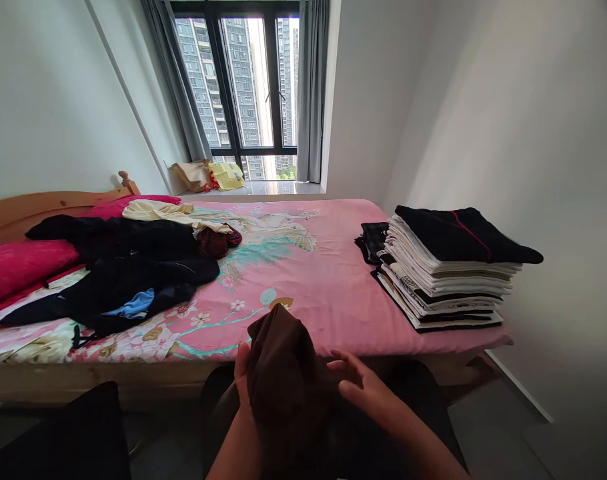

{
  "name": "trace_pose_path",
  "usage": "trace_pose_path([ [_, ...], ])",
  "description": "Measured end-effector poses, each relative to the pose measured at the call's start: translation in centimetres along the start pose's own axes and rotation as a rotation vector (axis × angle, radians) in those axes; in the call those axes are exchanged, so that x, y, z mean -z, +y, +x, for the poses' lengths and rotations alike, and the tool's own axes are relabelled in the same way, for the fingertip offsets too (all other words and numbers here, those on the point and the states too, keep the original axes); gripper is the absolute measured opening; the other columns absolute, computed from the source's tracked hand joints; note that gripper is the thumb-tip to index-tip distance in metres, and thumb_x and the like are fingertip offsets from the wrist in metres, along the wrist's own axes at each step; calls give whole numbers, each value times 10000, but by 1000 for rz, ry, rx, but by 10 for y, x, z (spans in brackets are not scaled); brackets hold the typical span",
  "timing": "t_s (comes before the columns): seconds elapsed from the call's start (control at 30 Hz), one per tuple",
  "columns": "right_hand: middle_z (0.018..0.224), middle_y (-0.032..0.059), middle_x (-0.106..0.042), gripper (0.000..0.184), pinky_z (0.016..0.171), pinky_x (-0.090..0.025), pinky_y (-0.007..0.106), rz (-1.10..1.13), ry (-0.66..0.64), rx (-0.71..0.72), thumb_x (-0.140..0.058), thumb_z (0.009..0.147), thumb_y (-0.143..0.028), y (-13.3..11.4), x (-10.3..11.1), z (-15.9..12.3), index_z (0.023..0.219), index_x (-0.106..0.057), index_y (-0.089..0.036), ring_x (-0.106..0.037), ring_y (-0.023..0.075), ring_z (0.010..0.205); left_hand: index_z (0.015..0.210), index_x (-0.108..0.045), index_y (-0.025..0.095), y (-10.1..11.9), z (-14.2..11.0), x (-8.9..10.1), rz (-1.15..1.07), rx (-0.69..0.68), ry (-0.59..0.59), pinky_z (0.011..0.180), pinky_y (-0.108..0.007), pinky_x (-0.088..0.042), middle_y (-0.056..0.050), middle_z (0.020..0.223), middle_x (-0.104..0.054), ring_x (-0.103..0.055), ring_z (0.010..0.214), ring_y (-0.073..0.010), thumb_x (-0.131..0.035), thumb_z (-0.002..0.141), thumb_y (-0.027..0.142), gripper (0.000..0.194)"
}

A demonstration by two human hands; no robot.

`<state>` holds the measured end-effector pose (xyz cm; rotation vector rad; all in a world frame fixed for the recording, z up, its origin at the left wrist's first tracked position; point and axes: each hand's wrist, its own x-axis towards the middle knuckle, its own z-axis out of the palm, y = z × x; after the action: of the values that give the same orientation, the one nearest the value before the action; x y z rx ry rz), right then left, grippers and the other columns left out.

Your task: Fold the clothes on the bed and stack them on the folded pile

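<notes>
A dark brown garment (281, 373) hangs bunched in front of me at the near edge of the bed (323, 280). My left hand (242, 373) grips its left side, with the thumb showing beside the cloth. My right hand (356, 383) is just right of the garment, fingers spread and curved toward it, touching or nearly touching the fabric. Most of the left hand's fingers are hidden behind the cloth.
A tall stack of folded clothes (446, 270) sits on the bed's right end. A loose heap of dark clothes (123, 267) lies on the left, by red pillows (23, 267). Bags (208, 177) rest on the window sill. A white wall runs close on the right.
</notes>
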<state>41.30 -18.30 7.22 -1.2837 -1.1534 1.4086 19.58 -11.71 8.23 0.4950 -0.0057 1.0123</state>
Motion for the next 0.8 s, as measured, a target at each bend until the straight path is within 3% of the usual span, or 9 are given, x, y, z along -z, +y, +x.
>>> trace_pose_path([
  [0.1,1186,72,-572,627,895,-433,367,-142,-1,78,-707,673,-427,-5,-15,2,1240,-510,-244,-513,246,1111,1077,-661,296,-1,-2,-1,138,24,71,1073,-348,-303,36,1047,-705,-532,1167,-217,-241,853,637,585],
  [0.2,856,35,-655,321,769,-477,336,-113,50,124,-592,769,-482,-16,-15,7,867,-649,-182,-594,210,863,1064,-665,304,3,-3,-1,255,22,88,1075,-407,-291,10,987,-720,-514,1184,-252,-268,837,645,570],
  [0.27,716,16,-644,341,692,-492,318,76,108,114,-563,786,-507,-35,-4,8,746,-635,-176,-599,192,745,1058,-665,292,11,-4,0,311,55,83,1060,-442,-308,-11,971,-721,-534,1153,-282,-377,800,637,518],
  [0.4,759,-1,-679,274,672,-525,297,458,264,162,-637,735,-470,-91,32,5,841,-649,-218,-631,186,757,1132,-612,248,27,-3,-1,695,238,65,1001,-443,-366,-41,1083,-675,-528,1131,-320,-732,600,411,569],
  [0.47,737,-9,-675,232,649,-540,290,564,342,182,-684,697,-405,-115,48,4,829,-646,-219,-639,179,725,1120,-610,223,27,0,-1,1029,390,35,973,-424,-382,-44,1097,-658,-530,1096,-321,-791,511,295,640],
  [0.57,709,-14,-657,196,644,-552,290,648,402,196,-697,690,-341,-136,63,7,818,-633,-206,-632,161,683,901,-678,189,15,2,2,1346,540,89,917,-403,-404,-22,916,-686,-564,983,-304,-749,553,324,379],
  [0.63,738,-14,-648,199,669,-546,292,552,430,256,-682,712,-342,-140,67,14,844,-616,-208,-622,151,702,861,-684,186,3,-1,4,1204,562,176,902,-388,-412,-11,853,-693,-584,948,-281,-705,617,360,301],
  [0.73,914,6,-635,294,775,-507,305,196,589,472,-691,711,-344,-131,61,24,958,-579,-230,-597,157,851,938,-691,170,-11,-6,1,595,546,213,934,-382,-411,-42,883,-716,-617,964,-256,-608,734,442,350],
  [0.8,981,24,-613,298,843,-469,322,-10,615,566,-672,736,-363,-118,48,26,984,-564,-238,-569,169,923,960,-700,143,-16,-6,-7,234,477,156,982,-387,-385,-81,910,-723,-622,1001,-250,-468,833,471,421],
])
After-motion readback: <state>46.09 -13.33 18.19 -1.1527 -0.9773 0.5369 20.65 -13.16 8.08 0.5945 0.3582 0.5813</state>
